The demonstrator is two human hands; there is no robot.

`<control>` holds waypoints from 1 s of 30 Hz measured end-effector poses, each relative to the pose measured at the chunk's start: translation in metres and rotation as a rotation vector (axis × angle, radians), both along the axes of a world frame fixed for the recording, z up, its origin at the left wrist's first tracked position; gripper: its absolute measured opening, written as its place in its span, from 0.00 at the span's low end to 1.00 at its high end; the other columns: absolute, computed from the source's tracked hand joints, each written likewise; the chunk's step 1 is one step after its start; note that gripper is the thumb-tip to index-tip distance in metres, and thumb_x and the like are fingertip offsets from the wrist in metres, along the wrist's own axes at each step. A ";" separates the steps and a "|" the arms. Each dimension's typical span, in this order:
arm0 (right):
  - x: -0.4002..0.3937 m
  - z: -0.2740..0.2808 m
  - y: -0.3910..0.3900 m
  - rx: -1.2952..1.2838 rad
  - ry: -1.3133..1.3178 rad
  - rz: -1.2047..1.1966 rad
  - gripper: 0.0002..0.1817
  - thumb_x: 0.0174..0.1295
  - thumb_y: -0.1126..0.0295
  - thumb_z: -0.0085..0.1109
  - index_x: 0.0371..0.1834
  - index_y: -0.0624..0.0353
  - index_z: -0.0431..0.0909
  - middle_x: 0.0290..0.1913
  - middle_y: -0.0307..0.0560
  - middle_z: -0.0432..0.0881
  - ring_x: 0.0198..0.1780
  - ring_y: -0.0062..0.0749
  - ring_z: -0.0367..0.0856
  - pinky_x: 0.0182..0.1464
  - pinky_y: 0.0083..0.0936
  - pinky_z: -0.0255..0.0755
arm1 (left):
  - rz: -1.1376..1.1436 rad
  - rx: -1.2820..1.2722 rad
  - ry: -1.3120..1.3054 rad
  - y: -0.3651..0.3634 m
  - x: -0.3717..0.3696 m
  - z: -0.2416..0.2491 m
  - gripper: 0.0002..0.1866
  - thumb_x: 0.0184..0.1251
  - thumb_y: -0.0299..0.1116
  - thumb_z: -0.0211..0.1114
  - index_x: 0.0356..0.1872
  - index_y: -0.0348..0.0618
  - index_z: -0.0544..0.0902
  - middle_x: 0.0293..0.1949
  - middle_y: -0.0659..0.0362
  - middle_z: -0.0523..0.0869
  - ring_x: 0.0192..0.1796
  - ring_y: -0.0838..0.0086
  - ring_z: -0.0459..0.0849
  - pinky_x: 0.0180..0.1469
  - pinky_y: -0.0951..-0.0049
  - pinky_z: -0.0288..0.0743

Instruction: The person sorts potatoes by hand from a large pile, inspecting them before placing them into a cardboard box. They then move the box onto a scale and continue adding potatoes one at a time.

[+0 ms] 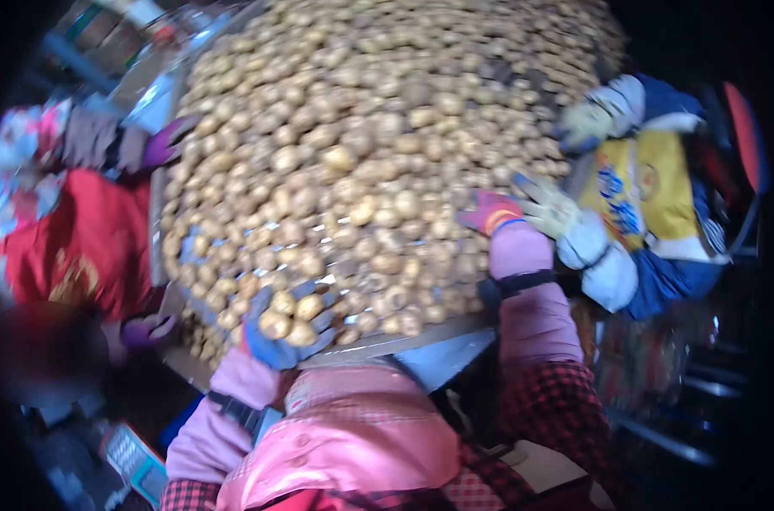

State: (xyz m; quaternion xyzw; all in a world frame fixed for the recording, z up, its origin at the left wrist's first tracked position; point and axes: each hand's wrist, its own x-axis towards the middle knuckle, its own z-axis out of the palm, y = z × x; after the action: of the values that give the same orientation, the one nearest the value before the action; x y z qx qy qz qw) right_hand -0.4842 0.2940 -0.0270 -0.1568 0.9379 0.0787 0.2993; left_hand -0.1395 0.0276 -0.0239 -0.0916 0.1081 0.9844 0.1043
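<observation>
Potatoes point(361, 162) lie in a thick spread over a large table with a raised rim point(387, 343). At the near left edge, my left hand point(289, 328), in a blue glove, is cupped palm up around several potatoes point(291, 317). Its fingers curl about them. Farther right, my right hand point(491, 213), in a pink and orange glove, reaches over the potatoes near the table's right side. Its fingers look spread on or just above them, with nothing visible held, though the image is blurred there.
A person in a red apron point(89, 238) and purple gloves stands at the left. On the right, a person with a yellow apron point(642, 187) has both pale-gloved hands at the potatoes, one close beside my right hand. A boxy device point(135, 460) lies at the lower left.
</observation>
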 end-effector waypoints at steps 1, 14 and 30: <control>-0.002 -0.007 -0.004 0.053 -0.023 -0.015 0.47 0.49 0.38 0.63 0.70 0.53 0.66 0.66 0.60 0.72 0.66 0.52 0.71 0.67 0.41 0.65 | 0.049 0.287 -0.203 0.001 0.003 0.012 0.40 0.69 0.64 0.45 0.70 0.42 0.64 0.71 0.43 0.63 0.62 0.45 0.70 0.60 0.41 0.67; 0.076 0.018 -0.039 -2.033 -0.980 -0.653 0.27 0.73 0.69 0.46 0.75 0.54 0.57 0.61 0.51 0.76 0.46 0.31 0.80 0.41 0.22 0.78 | 0.244 0.343 -0.106 -0.033 0.077 0.005 0.31 0.75 0.47 0.46 0.72 0.40 0.61 0.69 0.45 0.66 0.70 0.48 0.67 0.70 0.41 0.61; 0.357 0.029 -0.190 -1.178 -1.328 -0.605 0.23 0.64 0.61 0.56 0.61 0.56 0.70 0.40 0.46 0.77 0.27 0.28 0.74 0.22 0.21 0.70 | 0.766 0.300 -0.343 -0.033 0.336 -0.062 0.19 0.71 0.50 0.56 0.46 0.44 0.78 0.58 0.46 0.78 0.58 0.49 0.77 0.58 0.48 0.74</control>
State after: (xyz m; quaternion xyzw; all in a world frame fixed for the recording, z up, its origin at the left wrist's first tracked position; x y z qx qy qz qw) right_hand -0.1271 0.1037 0.0019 -0.0455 0.4648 -0.5956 0.6536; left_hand 0.1962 -0.0057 -0.0857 -0.2711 -0.0964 0.9273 -0.2394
